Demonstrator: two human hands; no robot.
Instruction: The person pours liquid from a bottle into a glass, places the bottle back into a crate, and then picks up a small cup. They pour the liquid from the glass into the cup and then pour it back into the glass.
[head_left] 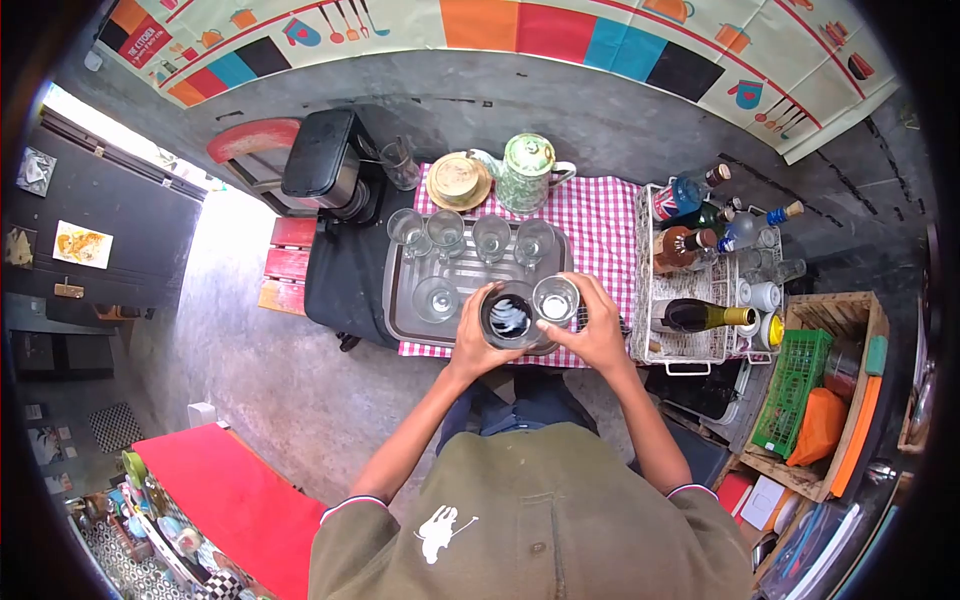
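My left hand (480, 338) is wrapped round a glass (509, 314) with a dark inside and a whitish patch in it. Close beside it, my right hand (592, 325) grips a clear glass (556, 299). Both glasses are above the front right part of a metal tray (405, 318), their rims near each other. Several clear glasses stand in a row on the tray, among them one at the left (407, 230) and one at the right (535, 240). Another glass (436, 298) is on the tray at its front left.
Behind the tray are a green mottled pot (528, 170), a round lidded container (459, 182) and a black coffee machine (322, 160). To the right, a white wire rack (648, 290) holds several bottles. A wooden crate (868, 320) is farther right, a red surface (230, 480) lower left.
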